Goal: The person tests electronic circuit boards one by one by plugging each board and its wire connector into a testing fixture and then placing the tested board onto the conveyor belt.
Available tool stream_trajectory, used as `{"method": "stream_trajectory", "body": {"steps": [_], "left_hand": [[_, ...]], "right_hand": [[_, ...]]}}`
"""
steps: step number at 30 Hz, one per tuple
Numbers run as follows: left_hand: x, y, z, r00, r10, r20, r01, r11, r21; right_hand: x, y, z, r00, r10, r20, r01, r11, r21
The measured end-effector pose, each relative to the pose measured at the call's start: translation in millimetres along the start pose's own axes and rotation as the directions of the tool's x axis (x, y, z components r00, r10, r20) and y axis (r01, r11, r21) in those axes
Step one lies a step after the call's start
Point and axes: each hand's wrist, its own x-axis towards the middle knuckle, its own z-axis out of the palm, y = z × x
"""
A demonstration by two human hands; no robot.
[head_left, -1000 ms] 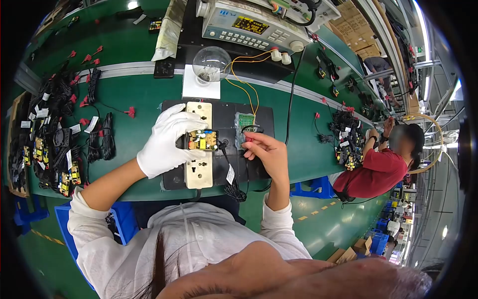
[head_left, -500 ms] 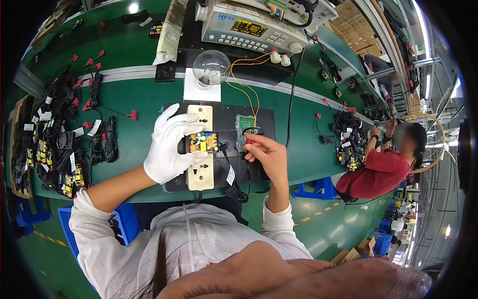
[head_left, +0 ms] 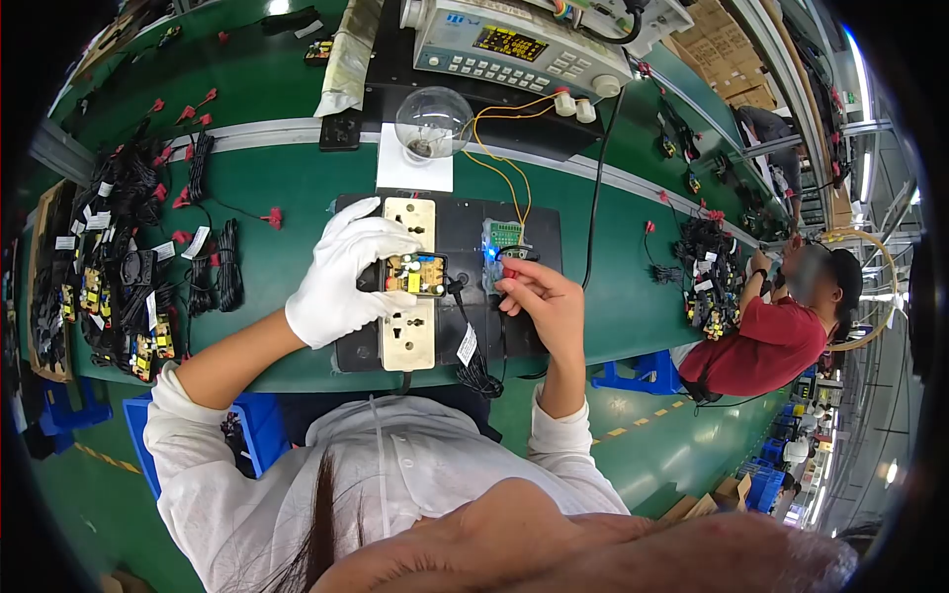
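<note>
White-gloved left hand arched palm-down, fingers and thumb in wide C, clasping open-cased circuit board over middle of cream socket strip, near green table's near edge. And bare right hand, forearm angled up from that edge: thumb and forefinger pinched on red connector, other fingers curled, just beside green terminal board, blue light glowing!

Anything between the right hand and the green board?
Yes, in this view: a small black part sits between the right hand's fingertips and the green board. The fingers hold a red plug; whether it touches the part is hidden.
</note>
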Motion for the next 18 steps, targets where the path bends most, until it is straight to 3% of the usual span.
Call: {"method": "stream_trajectory", "body": {"steps": [18], "left_hand": [[0.7,0.5,-1.2,1.000,0.019,0.002,-0.019,1.000,-0.018]], "right_hand": [[0.5,0.0,-1.7,1.000,0.012,0.017,-0.012,1.000,0.019]]}}
